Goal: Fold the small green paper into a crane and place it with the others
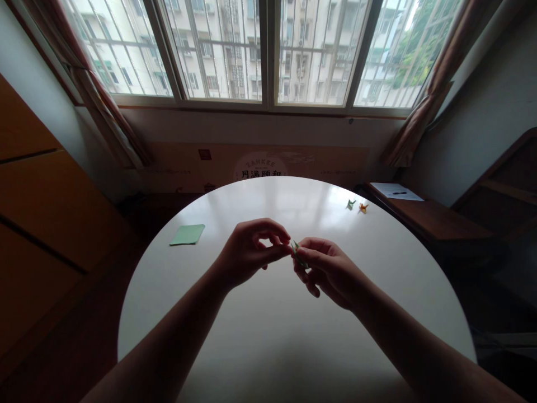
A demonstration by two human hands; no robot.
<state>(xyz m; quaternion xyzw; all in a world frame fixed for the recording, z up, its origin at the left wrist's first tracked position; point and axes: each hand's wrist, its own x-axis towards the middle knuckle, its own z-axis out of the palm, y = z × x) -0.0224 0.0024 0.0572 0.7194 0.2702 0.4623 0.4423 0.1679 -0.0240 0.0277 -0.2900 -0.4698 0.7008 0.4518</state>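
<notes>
Now, the round white table point(268, 336) is seen filling the near half of the view, with the window point(268, 50) far behind it. On the far right, a side desk point(423, 215) is seen with a sheet of paper point(396, 191) and a pen on it. A stack of green paper squares point(187, 234) lies far left on the table, well apart from the hands. Two small folded figures, one green point(351, 204) and one orange point(363, 207), are set down far right.

Over the table's middle, a small green folded paper piece point(298, 253) is held above the surface, pinched between both hands. The right hand point(329, 272) is closed around its lower part; the left hand point(247, 252) grips its tip between thumb and forefinger.

The risks are judged plainly: so small a piece could be torn at a crease if the two pinches are pulled apart too hard, or a fold could be crushed by pressure. A slackened grip could let it drop to the table. Little of it is visible, so its exact shape cannot be told.
</notes>
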